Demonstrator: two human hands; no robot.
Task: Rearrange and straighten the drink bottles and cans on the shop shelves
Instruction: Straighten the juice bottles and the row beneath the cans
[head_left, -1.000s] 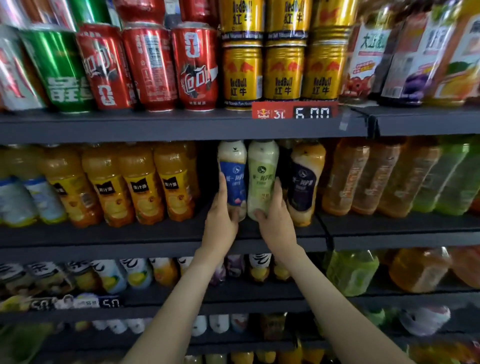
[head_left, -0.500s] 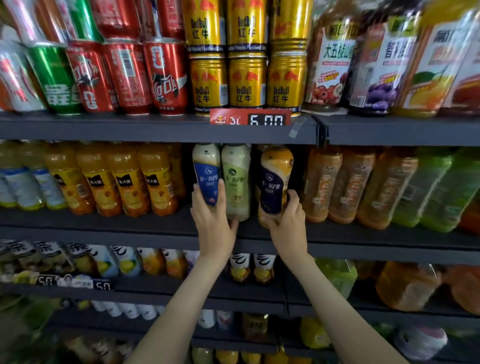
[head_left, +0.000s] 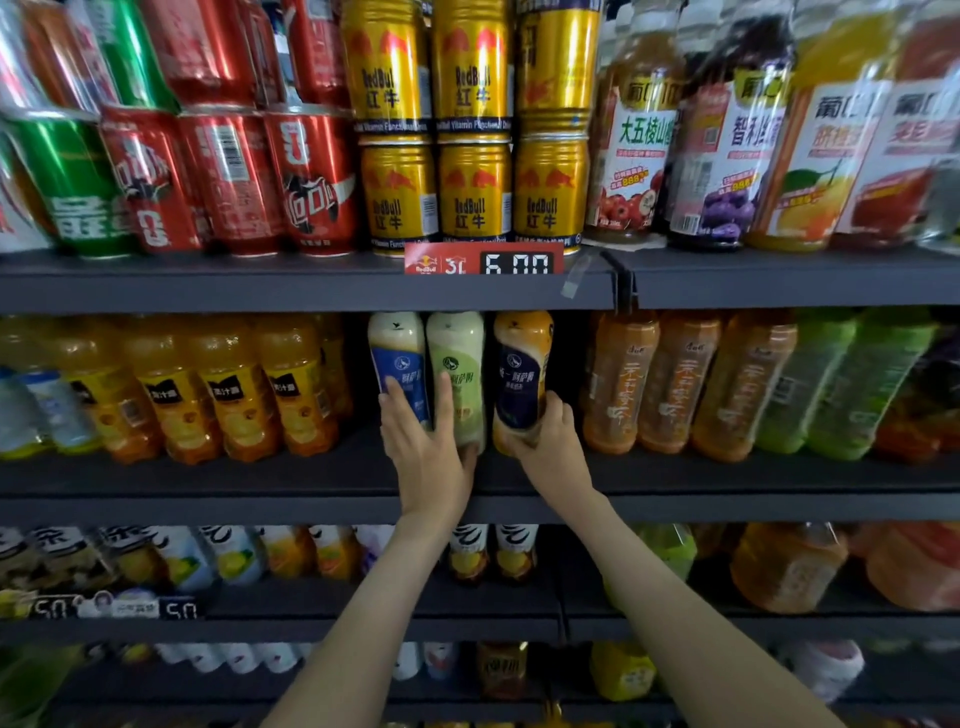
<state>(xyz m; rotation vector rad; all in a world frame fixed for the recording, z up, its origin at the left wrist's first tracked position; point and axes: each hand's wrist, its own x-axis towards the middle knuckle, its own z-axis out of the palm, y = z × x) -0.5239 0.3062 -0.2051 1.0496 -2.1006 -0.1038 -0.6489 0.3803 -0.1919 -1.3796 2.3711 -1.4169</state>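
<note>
On the middle shelf (head_left: 208, 483), a person's left hand (head_left: 426, 452) lies spread, fingers straight against the blue-label bottle (head_left: 397, 353) and green-label bottle (head_left: 457, 348). At their 3 o'clock, the right hand (head_left: 550, 447) grips the navy-label bottle (head_left: 522, 364) by its base. Gold cans (head_left: 472, 192) stand at 12 o'clock.
</note>
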